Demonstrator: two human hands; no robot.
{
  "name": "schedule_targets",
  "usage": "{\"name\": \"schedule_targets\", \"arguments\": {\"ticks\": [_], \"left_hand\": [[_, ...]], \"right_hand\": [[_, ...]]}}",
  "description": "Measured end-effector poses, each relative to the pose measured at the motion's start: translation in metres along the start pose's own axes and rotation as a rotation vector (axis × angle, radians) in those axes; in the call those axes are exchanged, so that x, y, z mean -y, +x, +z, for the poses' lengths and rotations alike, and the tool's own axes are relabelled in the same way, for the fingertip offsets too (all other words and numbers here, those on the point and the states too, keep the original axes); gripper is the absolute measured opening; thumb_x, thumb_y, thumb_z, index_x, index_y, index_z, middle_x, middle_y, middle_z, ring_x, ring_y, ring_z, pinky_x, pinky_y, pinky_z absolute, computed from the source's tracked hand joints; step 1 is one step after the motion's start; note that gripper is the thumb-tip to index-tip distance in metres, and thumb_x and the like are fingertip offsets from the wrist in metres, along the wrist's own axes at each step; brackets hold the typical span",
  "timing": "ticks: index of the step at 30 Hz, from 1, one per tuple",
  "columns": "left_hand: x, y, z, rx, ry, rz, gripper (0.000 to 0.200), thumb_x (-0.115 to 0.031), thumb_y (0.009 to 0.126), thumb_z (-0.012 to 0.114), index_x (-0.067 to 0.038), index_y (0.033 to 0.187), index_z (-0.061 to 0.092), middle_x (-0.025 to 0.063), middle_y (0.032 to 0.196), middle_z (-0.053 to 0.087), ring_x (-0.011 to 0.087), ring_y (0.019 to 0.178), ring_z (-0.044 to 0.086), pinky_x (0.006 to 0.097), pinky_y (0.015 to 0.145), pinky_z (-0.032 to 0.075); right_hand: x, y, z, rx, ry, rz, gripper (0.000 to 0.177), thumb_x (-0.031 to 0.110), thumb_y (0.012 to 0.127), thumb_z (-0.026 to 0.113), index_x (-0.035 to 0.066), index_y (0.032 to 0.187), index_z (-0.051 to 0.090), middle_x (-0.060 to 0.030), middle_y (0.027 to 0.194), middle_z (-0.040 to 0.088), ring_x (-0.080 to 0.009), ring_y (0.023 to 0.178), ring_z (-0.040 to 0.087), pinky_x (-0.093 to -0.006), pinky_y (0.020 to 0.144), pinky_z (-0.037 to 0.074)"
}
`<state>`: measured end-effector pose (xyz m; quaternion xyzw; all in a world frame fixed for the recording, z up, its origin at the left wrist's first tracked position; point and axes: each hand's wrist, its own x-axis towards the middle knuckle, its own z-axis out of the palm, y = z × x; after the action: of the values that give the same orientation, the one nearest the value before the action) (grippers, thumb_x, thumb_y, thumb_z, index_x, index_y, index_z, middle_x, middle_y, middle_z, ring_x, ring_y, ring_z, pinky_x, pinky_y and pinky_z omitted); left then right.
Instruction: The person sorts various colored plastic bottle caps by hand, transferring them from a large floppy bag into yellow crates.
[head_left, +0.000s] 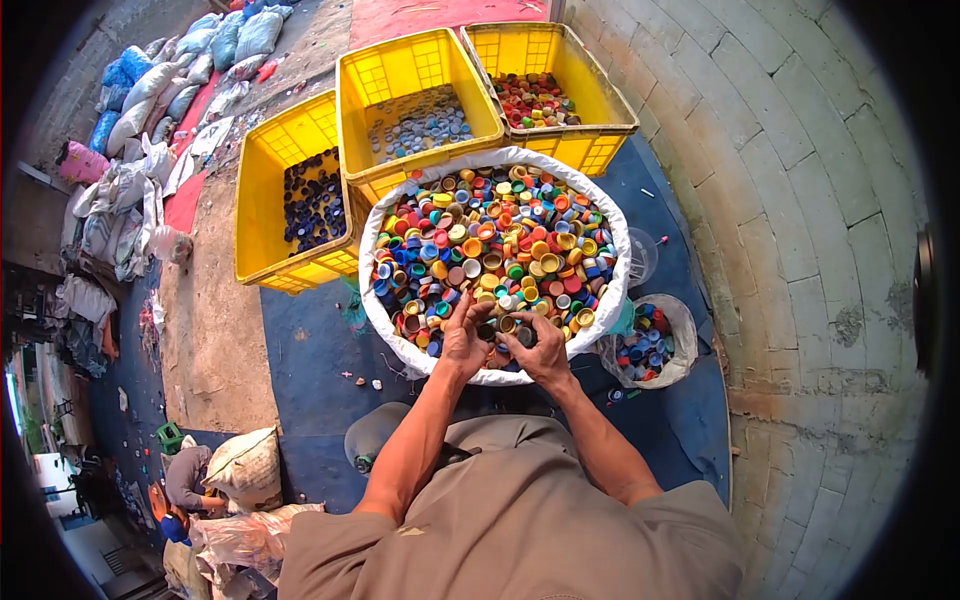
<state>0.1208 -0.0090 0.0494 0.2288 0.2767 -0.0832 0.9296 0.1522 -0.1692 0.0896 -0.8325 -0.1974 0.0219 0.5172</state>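
Observation:
A big white-rimmed sack [372,290] stands in front of me, full of mixed plastic bottle caps [490,235] in many colours. Over its near side, my left hand [464,338] has its palm turned inward and its fingers curled around a dark bottle cap [487,331]. Beside it, my right hand [541,350] is closed, with another dark cap [525,337] at its thumb and fingertips. The two hands are close together but apart. Loose caps lie directly under and around the fingers, partly hidden by them.
Behind the sack stand three yellow crates: one with dark caps [250,215], one with pale caps [420,50], one with red caps [605,80]. A smaller sack [683,372] of caps sits right, near a block wall [800,300]. Another person [187,475] bends by bags at lower left.

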Motion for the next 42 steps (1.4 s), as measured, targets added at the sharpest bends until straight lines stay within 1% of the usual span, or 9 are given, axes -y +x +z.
{"name": "schedule_targets", "arguments": {"ticks": [3, 10, 13, 20, 27, 33, 37, 41, 42], "left_hand": [[-0.003, -0.012, 0.013, 0.149, 0.167, -0.083, 0.045, -0.045, 0.094, 0.052, -0.005, 0.113, 0.057, 0.0097, 0.111, 0.061, 0.0225, 0.101, 0.061, 0.0414, 0.085, 0.052], [-0.005, -0.020, 0.013, 0.339, -0.069, -0.050, 0.038, -0.033, 0.092, 0.061, -0.009, 0.120, 0.053, 0.0048, 0.110, 0.061, 0.0188, 0.099, 0.063, 0.0351, 0.081, 0.057], [-0.003, -0.019, 0.016, 0.214, -0.065, 0.033, 0.036, -0.034, 0.090, 0.063, -0.008, 0.113, 0.053, 0.0052, 0.102, 0.061, 0.0153, 0.087, 0.063, 0.0280, 0.066, 0.058], [-0.003, -0.018, 0.003, 0.274, -0.044, 0.064, 0.031, -0.033, 0.086, 0.068, -0.013, 0.108, 0.058, -0.0008, 0.102, 0.062, 0.0105, 0.087, 0.060, 0.0245, 0.069, 0.055], [-0.002, -0.012, -0.003, 0.191, 0.042, 0.096, 0.028, -0.023, 0.086, 0.069, -0.010, 0.108, 0.059, 0.0044, 0.094, 0.064, 0.0118, 0.073, 0.060, 0.0242, 0.060, 0.048], [-0.011, -0.008, -0.008, 0.130, 0.065, 0.142, 0.033, -0.026, 0.089, 0.066, -0.007, 0.114, 0.056, 0.0043, 0.095, 0.063, 0.0121, 0.075, 0.059, 0.0244, 0.060, 0.047], [-0.023, -0.010, -0.010, 0.100, -0.077, 0.116, 0.036, -0.032, 0.095, 0.054, -0.006, 0.121, 0.052, 0.0073, 0.104, 0.061, 0.0159, 0.080, 0.060, 0.0289, 0.064, 0.049], [-0.023, -0.009, -0.008, 0.014, -0.134, 0.081, 0.038, -0.033, 0.097, 0.045, -0.006, 0.124, 0.052, 0.0103, 0.113, 0.060, 0.0201, 0.086, 0.061, 0.0346, 0.073, 0.049], [-0.021, -0.008, -0.006, 0.007, -0.137, 0.072, 0.039, -0.033, 0.096, 0.046, -0.006, 0.124, 0.051, 0.0108, 0.113, 0.060, 0.0205, 0.086, 0.061, 0.0352, 0.074, 0.049]], "right_hand": [[0.006, 0.006, -0.002, 0.005, -0.013, -0.092, 0.036, 0.015, 0.072, 0.078, 0.002, 0.102, 0.064, -0.0128, 0.090, 0.067, -0.0263, 0.081, 0.066, -0.0346, 0.070, 0.053], [0.019, 0.013, 0.003, -0.009, 0.050, -0.152, 0.032, 0.013, 0.072, 0.077, 0.006, 0.101, 0.064, -0.0111, 0.086, 0.064, -0.0263, 0.078, 0.065, -0.0352, 0.067, 0.052], [0.023, 0.011, 0.007, 0.011, 0.040, -0.180, 0.029, 0.012, 0.073, 0.077, 0.007, 0.099, 0.065, -0.0096, 0.084, 0.063, -0.0245, 0.074, 0.065, -0.0344, 0.064, 0.052], [0.024, 0.014, 0.011, 0.056, -0.020, -0.170, 0.020, 0.006, 0.073, 0.074, 0.005, 0.091, 0.066, -0.0093, 0.081, 0.061, -0.0245, 0.072, 0.063, -0.0348, 0.062, 0.050], [0.020, 0.020, 0.007, 0.120, 0.081, -0.090, 0.018, 0.006, 0.073, 0.075, 0.005, 0.089, 0.066, -0.0090, 0.078, 0.058, -0.0229, 0.069, 0.060, -0.0326, 0.061, 0.048], [0.003, 0.026, -0.003, 0.274, 0.415, 0.230, 0.020, 0.010, 0.075, 0.077, 0.001, 0.090, 0.067, -0.0027, 0.080, 0.060, -0.0116, 0.070, 0.056, -0.0259, 0.061, 0.046], [0.015, 0.029, -0.008, 0.083, 0.549, 0.452, 0.025, 0.021, 0.082, 0.075, 0.002, 0.093, 0.065, 0.0006, 0.078, 0.061, -0.0044, 0.066, 0.054, -0.0190, 0.057, 0.045], [-0.016, 0.023, -0.006, -0.030, 0.926, 0.685, 0.025, 0.023, 0.087, 0.069, 0.005, 0.102, 0.060, -0.0017, 0.086, 0.063, -0.0109, 0.070, 0.062, -0.0225, 0.060, 0.050], [-0.018, 0.022, -0.010, -0.028, 1.068, 0.756, 0.021, 0.023, 0.091, 0.060, 0.008, 0.106, 0.056, -0.0047, 0.093, 0.062, -0.0184, 0.077, 0.064, -0.0313, 0.065, 0.053]]}}
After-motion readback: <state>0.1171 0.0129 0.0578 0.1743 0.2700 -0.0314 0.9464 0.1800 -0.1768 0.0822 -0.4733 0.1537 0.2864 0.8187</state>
